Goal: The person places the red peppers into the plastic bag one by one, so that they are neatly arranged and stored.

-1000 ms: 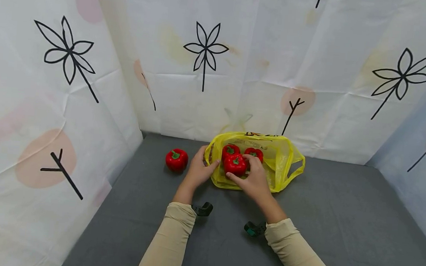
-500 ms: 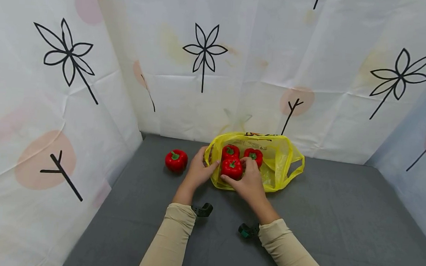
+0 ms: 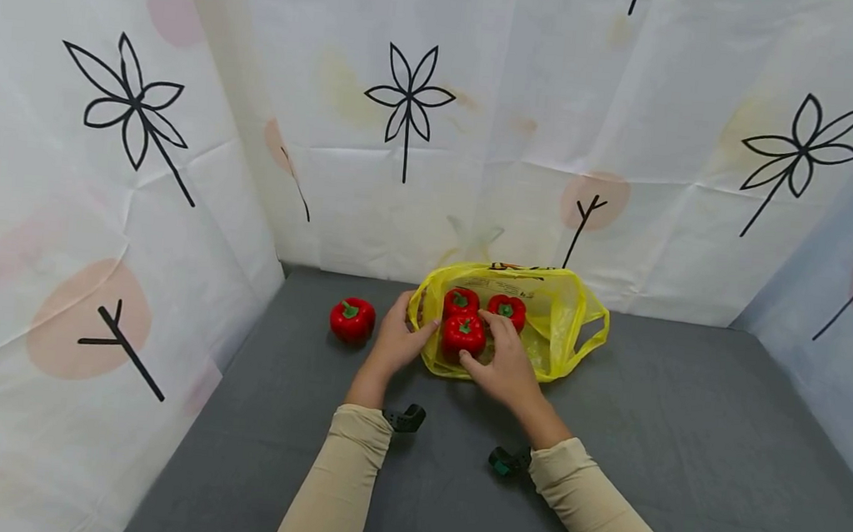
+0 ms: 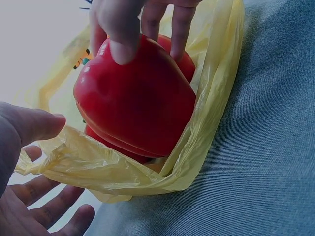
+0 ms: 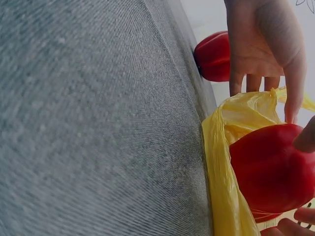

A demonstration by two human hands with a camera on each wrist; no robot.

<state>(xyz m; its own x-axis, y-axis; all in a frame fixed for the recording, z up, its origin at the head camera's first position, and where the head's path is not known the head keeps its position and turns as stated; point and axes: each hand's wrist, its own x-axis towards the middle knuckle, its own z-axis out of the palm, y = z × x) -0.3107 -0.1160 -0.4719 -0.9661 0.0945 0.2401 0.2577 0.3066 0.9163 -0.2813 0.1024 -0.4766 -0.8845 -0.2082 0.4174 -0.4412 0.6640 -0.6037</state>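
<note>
Head: the rim of the yellow bag is straddled by the spread left hand; inside, the front red pepper is bracketed by the curved right hand. Left wrist: whether it is gripped cannot be told. Right wrist: left fingers are held straight.

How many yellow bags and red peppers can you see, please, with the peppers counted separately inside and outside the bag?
Yellow bag: 1
Red peppers inside the bag: 3
Red pepper outside the bag: 1
Total: 5
</note>
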